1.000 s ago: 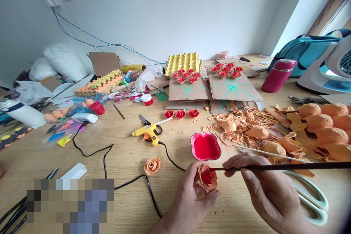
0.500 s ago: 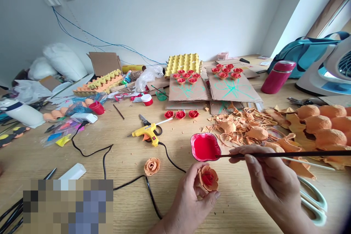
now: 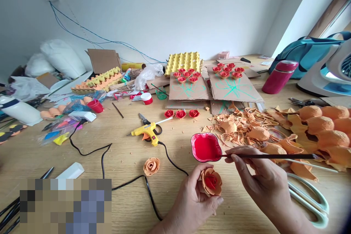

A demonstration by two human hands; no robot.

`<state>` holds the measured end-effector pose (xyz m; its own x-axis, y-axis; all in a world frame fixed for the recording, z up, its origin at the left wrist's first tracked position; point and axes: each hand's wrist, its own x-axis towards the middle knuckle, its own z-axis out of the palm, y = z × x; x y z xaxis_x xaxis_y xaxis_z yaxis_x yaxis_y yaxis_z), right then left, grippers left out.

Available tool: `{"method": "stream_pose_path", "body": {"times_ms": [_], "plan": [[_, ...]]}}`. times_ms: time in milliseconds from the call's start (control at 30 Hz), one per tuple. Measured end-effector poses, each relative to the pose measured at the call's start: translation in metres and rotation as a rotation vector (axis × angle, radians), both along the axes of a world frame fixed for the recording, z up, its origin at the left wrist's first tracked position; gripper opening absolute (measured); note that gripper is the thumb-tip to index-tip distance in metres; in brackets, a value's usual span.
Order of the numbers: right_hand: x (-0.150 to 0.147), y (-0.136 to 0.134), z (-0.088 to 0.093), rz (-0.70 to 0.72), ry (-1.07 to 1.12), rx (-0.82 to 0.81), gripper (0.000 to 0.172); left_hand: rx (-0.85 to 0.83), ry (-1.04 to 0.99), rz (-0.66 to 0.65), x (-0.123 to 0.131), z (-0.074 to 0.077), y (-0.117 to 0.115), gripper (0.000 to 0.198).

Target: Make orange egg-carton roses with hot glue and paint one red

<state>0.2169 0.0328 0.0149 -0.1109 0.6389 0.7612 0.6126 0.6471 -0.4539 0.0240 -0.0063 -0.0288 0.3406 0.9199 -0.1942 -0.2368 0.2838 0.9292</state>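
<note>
My left hand grips an orange egg-carton flower whose centre petals are painted red. In my right hand is a dark-handled paintbrush, held almost level between thumb and fingers. Its tip end reaches the right rim of a wavy-edged dish of red paint; the bristles are hard to make out. An unpainted orange flower lies to the left of my hands. Behind the dish stand three red flowers in a row.
A yellow glue gun rests on black-handled scissors, its cord running toward my left arm. Carton scraps and an orange egg tray fill the right. Pale green scissors lie beneath my right wrist. Cardboard sheets bear more red flowers.
My right hand and the paintbrush have shifted slightly left, and more of the brush's back end shows. My left hand with the flower has moved a little right. The view has shifted slightly.
</note>
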Motion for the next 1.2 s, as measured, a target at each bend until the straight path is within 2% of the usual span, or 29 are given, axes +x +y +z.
{"method": "stream_pose_path", "body": {"times_ms": [133,567,733,833,900,1100,1200], "plan": [[-0.001,-0.001,0.001,0.001,-0.01,-0.005,0.01,-0.007,-0.008,-0.001,0.002,0.007,0.0,0.069],[0.002,-0.005,0.001,-0.005,0.004,-0.018,0.01,-0.017,0.008,0.01,0.002,0.007,0.0,0.066],[0.005,-0.015,0.002,0.008,0.209,-0.126,0.012,0.008,-0.034,0.021,0.0,0.006,0.0,0.064],[0.004,-0.019,0.009,0.093,0.354,-0.182,0.016,0.028,-0.054,0.015,-0.001,0.007,0.001,0.065],[0.003,-0.019,0.014,0.165,0.376,-0.193,0.018,0.048,-0.064,0.007,-0.002,0.008,0.002,0.066],[0.003,-0.02,0.015,0.346,0.209,-0.225,0.021,0.093,-0.028,0.004,-0.004,0.004,0.001,0.065],[0.004,-0.02,0.013,0.374,0.168,-0.236,0.021,0.09,-0.033,-0.003,-0.005,0.001,0.001,0.065]]}}
